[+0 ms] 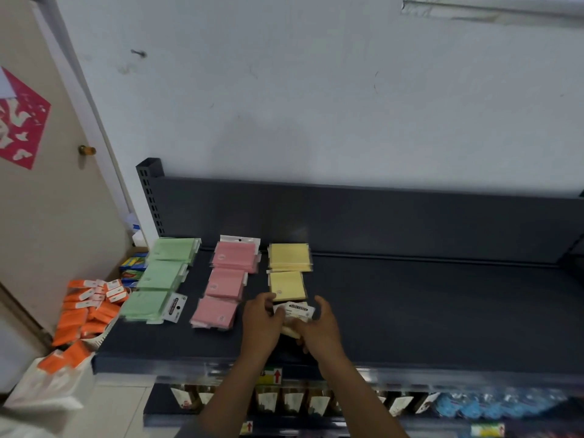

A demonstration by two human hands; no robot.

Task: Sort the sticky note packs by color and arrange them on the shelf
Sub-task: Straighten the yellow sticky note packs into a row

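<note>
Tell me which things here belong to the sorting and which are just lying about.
Job: green packs, pink packs, yellow packs, pack held by left hand and right hand, shelf, orange packs.
Lying about: white bag, door.

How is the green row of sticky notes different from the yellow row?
The green sticky note packs form the leftmost row on the dark shelf; the yellow sticky note packs form the rightmost. The green row shows three piles lying free; the yellow row shows two, plus a pack held at its front by the left hand and right hand. Both rows run front to back in clear wrappers.
</note>
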